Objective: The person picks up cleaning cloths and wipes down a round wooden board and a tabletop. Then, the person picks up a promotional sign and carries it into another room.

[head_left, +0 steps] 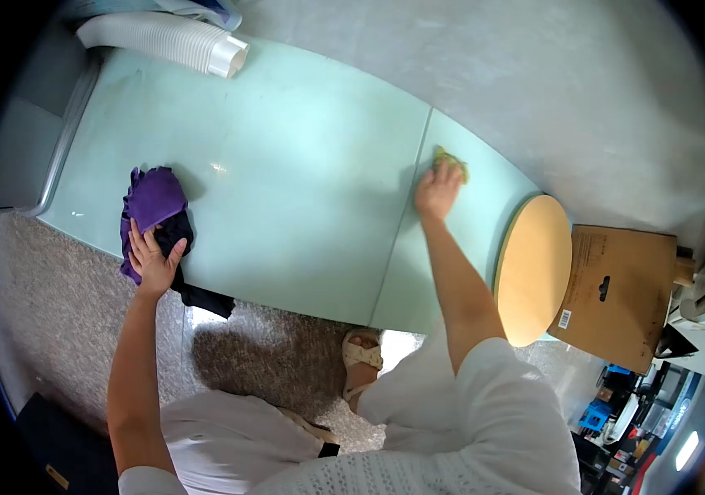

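A pale green glass-like tabletop (303,148) lies below me. My left hand (152,260) lies with its fingers spread on a bunched purple and black fabric item (157,196) at the table's near left edge; part of the black fabric hangs over that edge. Farther right, my right hand (439,191) presses a crumpled yellow-green cloth (450,157) against the table, just right of the seam between two panels. The hand partly covers this cloth, and its fingertips are slightly blurred.
A white corrugated hose (163,40) rests at the far left of the table. At the right end stand a round wooden board (534,271) and a cardboard box (617,289). A grey wall (484,58) borders the far side. Shelves with assorted items (617,421) appear lower right.
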The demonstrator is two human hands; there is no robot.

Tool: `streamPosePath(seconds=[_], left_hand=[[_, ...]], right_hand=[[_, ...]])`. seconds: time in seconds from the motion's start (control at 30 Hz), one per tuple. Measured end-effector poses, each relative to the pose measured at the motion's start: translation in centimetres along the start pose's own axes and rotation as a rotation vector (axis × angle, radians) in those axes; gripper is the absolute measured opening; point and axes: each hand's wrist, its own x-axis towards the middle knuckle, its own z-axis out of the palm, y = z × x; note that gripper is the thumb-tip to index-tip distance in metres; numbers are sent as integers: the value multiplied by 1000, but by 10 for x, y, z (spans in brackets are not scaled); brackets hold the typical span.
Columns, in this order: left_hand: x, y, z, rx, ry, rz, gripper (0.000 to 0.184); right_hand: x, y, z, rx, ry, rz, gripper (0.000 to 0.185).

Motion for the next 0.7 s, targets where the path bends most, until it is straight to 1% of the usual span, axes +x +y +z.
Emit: streamPosePath(seconds=[0.03, 0.07, 0.1, 0.13, 0.17, 0.2, 0.27, 0.37, 0.43, 0.47, 0.5, 0.53, 0.57, 0.6, 0.7], left_hand=[[1, 5, -3, -10, -4, -13, 76], [2, 8, -6, -20, -2, -22, 76], [3, 8, -6, -3, -8, -21, 76], [2, 6, -3, 15, -11, -19, 76], [3, 4, -2, 36, -9, -21, 76], [3, 4, -2, 33, -14, -26, 75], [3, 1, -2, 37, -33, -34, 75], [5, -5, -2, -2, -38, -16, 74], [5, -9, -2, -12, -40, 13, 72], [6, -13, 0, -19, -22, 28, 72], [5, -13, 0, -31, -15, 31, 71], [5, -11, 1, -23, -9, 23, 71], [4, -9, 1, -14, -7, 17, 71], [5, -7, 0, -4, -1, 11, 71], [6, -4, -2, 15, -27, -18, 71]], right_hand=[[-12, -41, -20, 106, 8, 3, 45], [-27, -72, -30, 217, -5, -127, 45], [-46, -102, -28, 277, -96, -256, 49], [-71, -150, -18, 651, -249, -220, 49], [-97, -197, -8, 1016, -395, -135, 51], [-112, -235, -25, 539, -464, -442, 49], [-131, -288, -60, 490, -361, -625, 46], [-111, -272, -57, 454, -302, -799, 41], [-77, -221, -62, 414, -498, -754, 41], [-77, -176, -19, 837, -456, -453, 39], [-63, -123, -21, 366, -183, -670, 42], [-43, -86, -56, 22, -297, -669, 45], [-37, -48, -67, 26, -274, -571, 48], [-34, -27, -71, 31, -246, -473, 51], [-55, -53, -68, 29, -247, -257, 54]])
